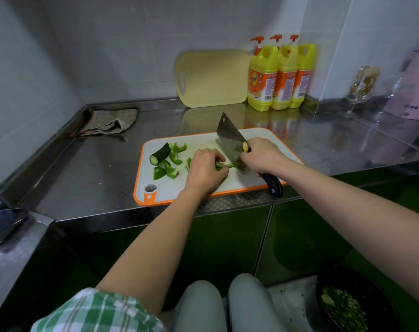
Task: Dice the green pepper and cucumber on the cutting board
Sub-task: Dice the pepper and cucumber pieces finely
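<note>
While the left hand holds a green pepper strip down on the cutting board with curled fingers, the right hand is wrapped tight round the handle of a cleaver, thumb and forefinger up near the blade. The strip lies at the board's middle, between the two hands. Its long axis runs roughly left to right: one end is tucked under the left fingers, and the free end points right, toward the blade. The cleaver's long edge runs near to far and crosses the strip almost square, its lower part meeting the free end, so each cut should take a short piece off that end. The left fingertips sit just beside the blade, which looks like the main hazard.

More pepper pieces wait at the board's left, well apart from the blade and nearer the left hand. Among them a cucumber stub lies on a diagonal, its pale cut face pointing near-left and its dark end far-right. The board rests on a steel desk. A dark bowl at the lower right holds chopped greens, so I judge the dicing to be partway done.
</note>
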The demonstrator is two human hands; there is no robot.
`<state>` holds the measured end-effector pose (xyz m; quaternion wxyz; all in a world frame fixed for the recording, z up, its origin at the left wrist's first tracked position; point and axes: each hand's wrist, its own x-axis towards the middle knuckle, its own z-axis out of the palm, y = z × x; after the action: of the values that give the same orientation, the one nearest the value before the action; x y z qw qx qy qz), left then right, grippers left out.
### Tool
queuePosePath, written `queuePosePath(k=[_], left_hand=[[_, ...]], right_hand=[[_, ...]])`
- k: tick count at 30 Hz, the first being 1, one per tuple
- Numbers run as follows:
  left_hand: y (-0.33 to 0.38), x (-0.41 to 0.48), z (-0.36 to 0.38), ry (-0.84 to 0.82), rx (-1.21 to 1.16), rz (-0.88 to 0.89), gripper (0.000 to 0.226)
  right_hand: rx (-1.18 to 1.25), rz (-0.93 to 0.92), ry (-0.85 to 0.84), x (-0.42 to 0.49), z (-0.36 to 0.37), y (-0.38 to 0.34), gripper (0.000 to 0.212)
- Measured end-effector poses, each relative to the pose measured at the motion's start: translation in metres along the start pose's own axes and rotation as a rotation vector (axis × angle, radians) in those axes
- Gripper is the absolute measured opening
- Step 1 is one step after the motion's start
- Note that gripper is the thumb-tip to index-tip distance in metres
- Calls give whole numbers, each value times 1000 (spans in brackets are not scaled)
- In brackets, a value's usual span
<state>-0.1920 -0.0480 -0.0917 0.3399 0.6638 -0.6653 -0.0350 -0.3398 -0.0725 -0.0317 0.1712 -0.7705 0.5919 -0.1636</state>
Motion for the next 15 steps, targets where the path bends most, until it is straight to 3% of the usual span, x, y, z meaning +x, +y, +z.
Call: queuePosePath(k=[3,8,15], left_hand=[[1,-1,0,14,19,-7,10],[0,-2,0,19,23,1,5],[-1,-1,1,18,24,-12,8]], right_hand=[[40,4,-59,-5,-13,-5,12],[-115,27,-211,-15,-22,-18,15],[-105,24,-78,-4,2,-13,10]])
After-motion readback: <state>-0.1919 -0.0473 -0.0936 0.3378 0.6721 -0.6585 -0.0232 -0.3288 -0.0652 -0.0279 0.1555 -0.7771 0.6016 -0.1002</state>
